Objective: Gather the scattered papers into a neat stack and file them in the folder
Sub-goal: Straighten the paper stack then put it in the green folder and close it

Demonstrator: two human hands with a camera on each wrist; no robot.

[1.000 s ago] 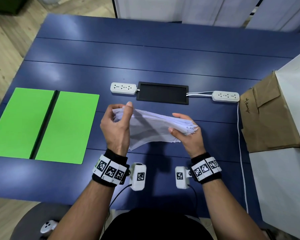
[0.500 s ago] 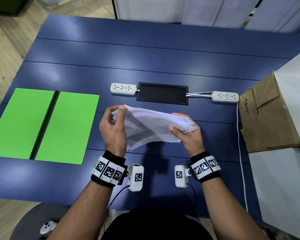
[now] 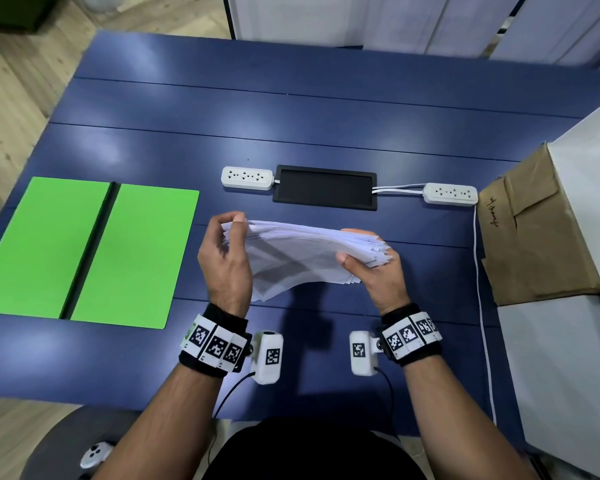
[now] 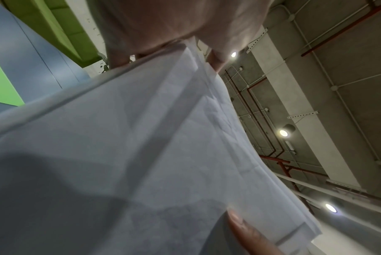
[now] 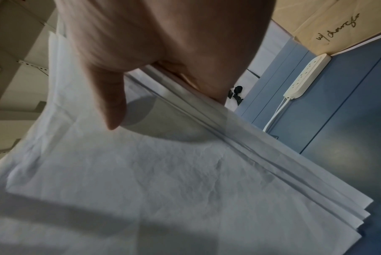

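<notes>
A stack of white papers (image 3: pixel 302 254) is held above the blue table (image 3: pixel 326 126), its edges uneven and fanned. My left hand (image 3: pixel 227 251) grips the stack's left end, fingers curled over the top edge. My right hand (image 3: pixel 371 268) holds the right end, thumb on the top sheet and fingers underneath. The sheets (image 4: pixel 141 155) fill the left wrist view, and the right wrist view shows the thumb pressing the papers (image 5: pixel 163 172). An open green folder (image 3: pixel 87 251) with a dark spine lies flat on the table at the left.
Two white power strips (image 3: pixel 246 177) (image 3: pixel 451 194) flank a black tray (image 3: pixel 324 187) behind the papers. A brown cardboard box (image 3: pixel 537 233) and white boxes (image 3: pixel 561 375) stand at the right edge. A white cable (image 3: pixel 482 306) runs along the right side.
My left hand shifted its grip along the stack's left end, fingers rising over the top edge. The papers stayed in about the same place above the table, between both hands.
</notes>
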